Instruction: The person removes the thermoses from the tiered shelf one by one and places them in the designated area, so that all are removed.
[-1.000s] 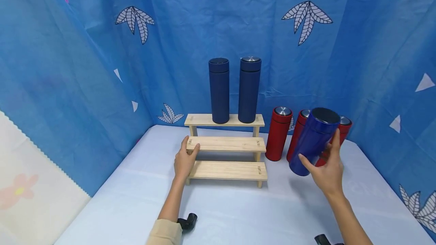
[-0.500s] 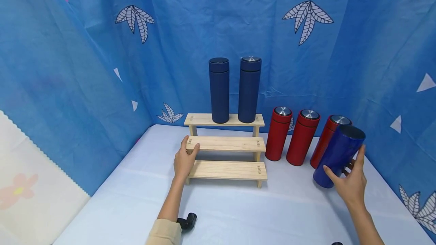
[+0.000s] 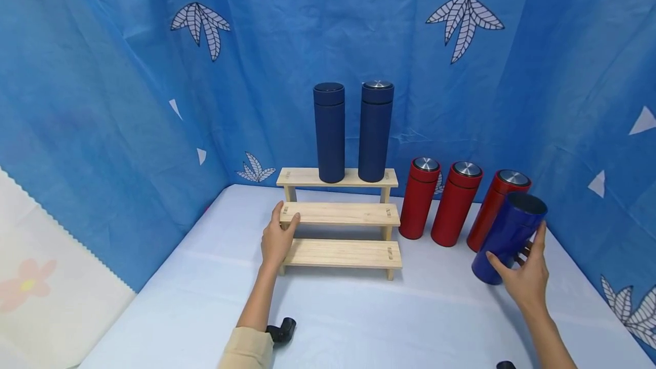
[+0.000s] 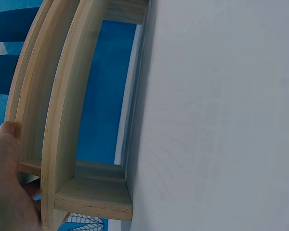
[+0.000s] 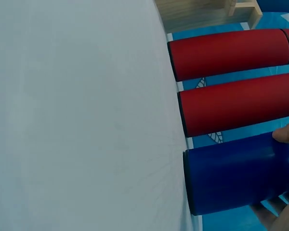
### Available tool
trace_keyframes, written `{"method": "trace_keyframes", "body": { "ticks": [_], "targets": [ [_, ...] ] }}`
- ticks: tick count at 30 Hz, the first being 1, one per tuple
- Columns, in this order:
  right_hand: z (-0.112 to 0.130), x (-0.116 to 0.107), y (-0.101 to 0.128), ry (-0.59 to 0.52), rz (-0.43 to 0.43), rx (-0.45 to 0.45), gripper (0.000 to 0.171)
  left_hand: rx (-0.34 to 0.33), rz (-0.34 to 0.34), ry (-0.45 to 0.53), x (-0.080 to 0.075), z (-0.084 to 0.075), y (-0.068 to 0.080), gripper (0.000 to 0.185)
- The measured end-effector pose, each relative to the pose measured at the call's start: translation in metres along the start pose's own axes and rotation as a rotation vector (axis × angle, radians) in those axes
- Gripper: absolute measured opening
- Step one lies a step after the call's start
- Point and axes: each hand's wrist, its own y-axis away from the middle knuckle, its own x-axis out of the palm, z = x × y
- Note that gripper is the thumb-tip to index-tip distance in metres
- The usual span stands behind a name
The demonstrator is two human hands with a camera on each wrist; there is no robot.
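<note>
At the right, my right hand [image 3: 528, 278] grips a glossy blue thermos bottle [image 3: 504, 241] with a dark lid. Thumb and fingers lie on opposite sides of it, and its base [image 5: 190, 185] is at the white tabletop in the right wrist view. My left hand [image 3: 275, 242] holds the left end of the middle board of a three-step wooden shelf [image 3: 340, 214], thumb at its front edge. Two matte navy bottles, one [image 3: 329, 135] with a black lid and one [image 3: 376, 135] with a silver lid, stand upright on the top board.
Three red bottles with silver lids stand in a row right of the shelf: a left one [image 3: 419, 201], a middle one [image 3: 456, 206] and a right one [image 3: 492, 215] partly behind the blue bottle. A blue patterned curtain [image 3: 287, 44] hangs behind the white table [image 3: 359, 318].
My right hand has carried the blue bottle rightward and down, uncovering the middle red bottle, then stayed nearly in place over the last half second. My left hand keeps its hold on the shelf.
</note>
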Motion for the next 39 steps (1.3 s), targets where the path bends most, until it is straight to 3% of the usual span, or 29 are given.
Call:
{"method": "trace_keyframes", "body": {
  "ticks": [6,10,13,18,20,23,29,35,39],
  "targets": [
    [0.006,0.001,0.001,-0.030,-0.041,-0.024,0.106,-0.003,-0.001,0.006,0.000,0.000,0.000,0.075],
    [0.014,-0.002,0.000,-0.051,-0.123,-0.107,0.105,-0.001,-0.005,0.011,0.000,0.000,0.000,0.074],
    [0.028,-0.005,-0.003,-0.043,-0.252,-0.213,0.095,0.003,-0.007,0.007,0.001,0.000,0.000,0.073],
    [0.069,-0.003,-0.004,-0.110,-0.548,-0.365,0.061,0.000,0.004,0.010,0.001,0.000,0.001,0.074],
    [0.090,0.002,-0.005,-0.158,-0.595,-0.414,0.051,-0.001,0.006,0.013,0.000,0.001,0.001,0.074],
    [0.119,0.011,-0.004,-0.229,-0.519,-0.484,0.043,-0.004,0.005,0.010,0.000,0.001,0.001,0.074],
    [0.148,0.049,-0.017,-0.291,-0.203,-0.585,0.037,0.000,0.000,0.009,0.000,0.002,0.001,0.074],
    [0.168,0.092,-0.042,-0.202,0.074,-0.544,0.046,-0.012,0.005,0.014,0.000,0.001,0.001,0.074],
    [0.188,0.113,-0.064,-0.173,0.177,-0.486,0.056,-0.015,0.007,0.019,0.000,0.001,0.001,0.075]
  ]
}}
